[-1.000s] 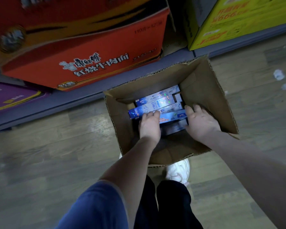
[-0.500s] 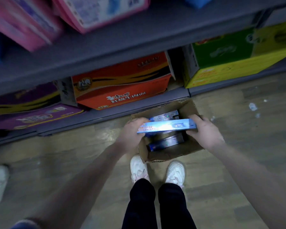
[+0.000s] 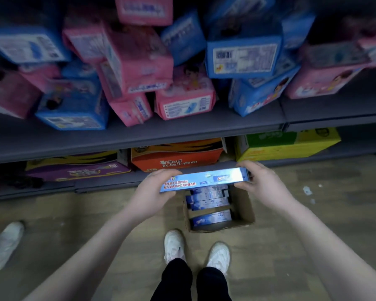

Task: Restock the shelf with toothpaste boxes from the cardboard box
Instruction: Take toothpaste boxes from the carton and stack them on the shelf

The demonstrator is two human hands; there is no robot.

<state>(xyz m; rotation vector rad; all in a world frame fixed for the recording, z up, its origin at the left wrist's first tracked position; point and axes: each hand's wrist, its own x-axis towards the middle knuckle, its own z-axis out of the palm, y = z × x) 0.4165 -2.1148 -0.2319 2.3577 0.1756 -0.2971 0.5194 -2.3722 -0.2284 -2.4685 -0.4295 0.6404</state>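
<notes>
lifting the toothpaste box (image 3: pixel 204 179) clear of the cardboard box (image 3: pixel 244 210), we now have it raised above the opening, where half a second ago it sat barely over the rim — so the pick is done and, we judge, the carry to the shelf (image 3: pixel 139 135) comes next. our left hand (image 3: pixel 154 192) grips its left end and our right hand (image 3: pixel 261 181) pinches the right end, fingers curled round both. the box is long, slim and blue, level, with red print on its near face. more blue boxes lie stacked in the carton below — plenty left to restock.
</notes>
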